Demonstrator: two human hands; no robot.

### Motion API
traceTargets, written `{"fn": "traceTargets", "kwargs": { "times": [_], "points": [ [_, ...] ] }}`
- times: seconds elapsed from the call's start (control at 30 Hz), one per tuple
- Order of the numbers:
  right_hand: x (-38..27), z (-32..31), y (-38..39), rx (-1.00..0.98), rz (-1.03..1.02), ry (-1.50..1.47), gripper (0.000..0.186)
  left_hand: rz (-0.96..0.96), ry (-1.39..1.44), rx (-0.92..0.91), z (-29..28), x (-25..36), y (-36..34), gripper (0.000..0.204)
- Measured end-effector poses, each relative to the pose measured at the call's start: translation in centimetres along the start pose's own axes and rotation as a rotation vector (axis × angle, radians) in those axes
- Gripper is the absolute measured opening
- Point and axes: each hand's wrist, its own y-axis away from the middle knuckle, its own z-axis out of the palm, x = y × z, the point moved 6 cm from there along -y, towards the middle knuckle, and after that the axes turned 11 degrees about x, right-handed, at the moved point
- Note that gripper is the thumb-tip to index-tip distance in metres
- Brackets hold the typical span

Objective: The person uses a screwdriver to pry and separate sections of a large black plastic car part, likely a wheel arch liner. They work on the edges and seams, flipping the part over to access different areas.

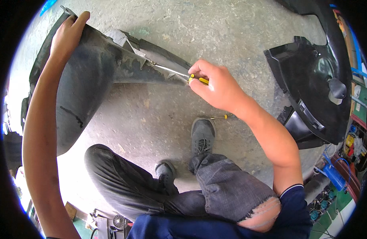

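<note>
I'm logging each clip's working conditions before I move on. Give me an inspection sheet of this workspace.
Surface: bare, scuffed and stained concrete floor.
Job's things: large dark curved panel; yellow-handled screwdriver, its tip end at the panel's edge; exact contact unclear.
Clutter: second screwdriver on the floor beside the right shoe.
Left hand: grips the panel's upper end.
Right hand: closed around the screwdriver's handle.
Cables: thin blue lines near a blue cylinder at the right rim; too small to confirm as cables.
Surroundings: glossy black moulded part at right; device with a round fan at lower left.
</note>
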Motion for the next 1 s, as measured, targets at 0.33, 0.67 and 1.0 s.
{"fn": "traceTargets", "kwargs": {
  "times": [0.33,0.67,1.0],
  "points": [
    [0.7,0.3,0.1,0.236,-0.361,0.166,0.019,-0.035,-0.056,-0.025,1.8,-0.4,-0.2,0.071],
    [5.7,1.5,-2.7,0.359,-0.331,0.161,0.020,-0.018,-0.035,-0.071,3.6,-1.0,-2.2,0.072],
    [-1.1,-0.7,0.6,0.131,-0.183,0.116,0.018,-0.076,-0.034,-0.099,3.3,-2.5,-2.6,0.073]
  ]
}}
